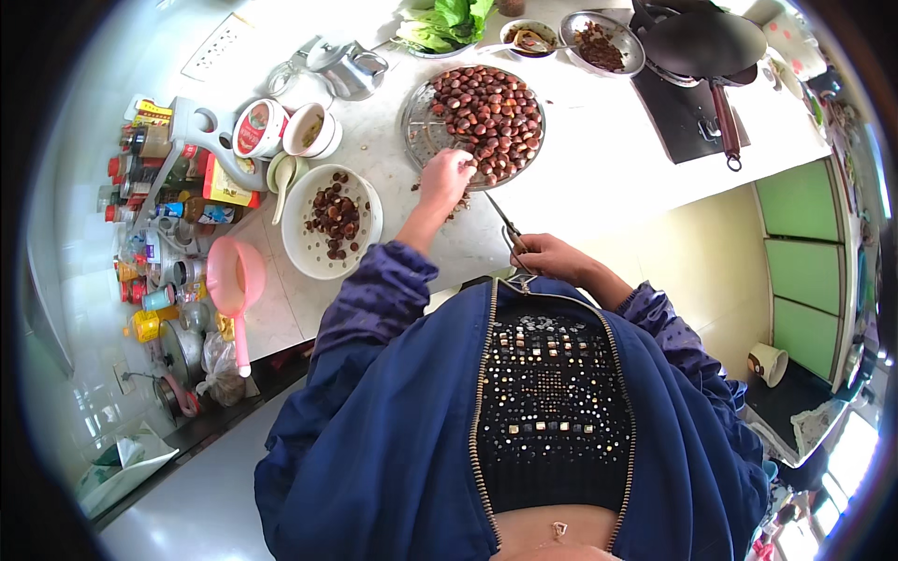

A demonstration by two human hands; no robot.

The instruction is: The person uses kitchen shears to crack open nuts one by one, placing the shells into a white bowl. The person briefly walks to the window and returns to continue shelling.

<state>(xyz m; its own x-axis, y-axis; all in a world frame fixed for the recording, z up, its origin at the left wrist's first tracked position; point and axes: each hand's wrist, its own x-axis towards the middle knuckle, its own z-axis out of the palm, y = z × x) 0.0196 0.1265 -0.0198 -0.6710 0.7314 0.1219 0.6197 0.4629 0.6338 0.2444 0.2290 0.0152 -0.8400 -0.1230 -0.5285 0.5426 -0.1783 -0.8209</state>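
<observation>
Dark brown chestnuts (494,112) fill most of a round perforated metal tray (419,133) on the counter. At the tray's near edge is my left hand (445,179), its fingertips bent together by the chestnuts; whether one is between them is hidden. My right hand (551,256) holds a pair of scissors (506,221) by the handles, near the counter's front edge, blades pointing towards the tray. Small brown bits lie on the counter beneath my left hand. To the left, a white colander (295,238) contains more chestnuts or chestnut pieces.
Behind the tray are leafy greens (449,24), a bowl with a spoon (530,38) and a metal bowl of dark food (600,45). A wok (705,45) sits on the stove at right. Left are a metal kettle (347,70), bowls, bottles and a pink ladle (235,277).
</observation>
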